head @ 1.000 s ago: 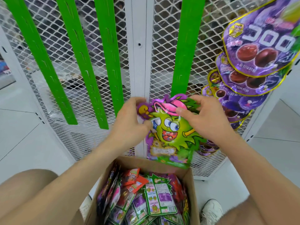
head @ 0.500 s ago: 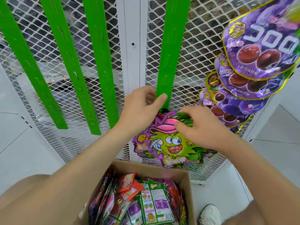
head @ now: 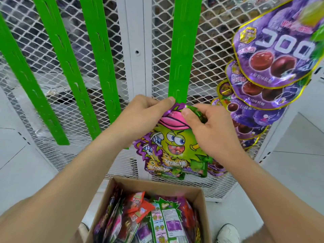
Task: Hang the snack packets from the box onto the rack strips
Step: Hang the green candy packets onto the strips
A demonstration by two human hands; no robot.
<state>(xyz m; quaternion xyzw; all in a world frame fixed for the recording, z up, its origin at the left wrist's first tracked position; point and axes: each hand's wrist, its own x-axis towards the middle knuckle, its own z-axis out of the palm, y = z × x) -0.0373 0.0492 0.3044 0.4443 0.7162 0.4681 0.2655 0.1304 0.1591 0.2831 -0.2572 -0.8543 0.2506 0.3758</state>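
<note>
The left hand (head: 140, 118) has its grip clamped on the top left edge of a snack packet (head: 175, 149), thumb in front and curled fingers behind. The thumb tip sits right at the lower end of a green strip (head: 182, 50). The right hand (head: 210, 130) has its grip clamped on the packet's top right, with the thumb pressed on the pink cap of the printed cartoon face and the fingers wrapped over the top edge. The packet is green and purple and hangs upright between the two hands. Its top touches the bottom of the strip; whether it is hooked on cannot be told.

The strip hangs against a white mesh panel (head: 210, 55), just right of a white post (head: 136, 50). Left of the post, three more green strips (head: 70, 67) slant down the mesh with nothing on them. At the far right, a column of purple grape packets (head: 273, 55) overlaps downward, its lowest ones passing behind the right hand and wrist.

Near and below the held packet stands an open cardboard box (head: 157, 185) on the pale floor (head: 26, 163), against the foot of the mesh. Inside it are loose packets (head: 163, 221) in purple, green and red, most standing on edge and one showing its printed back. A white shoe (head: 228, 232) shows just right of the box, and part of another at its left.
</note>
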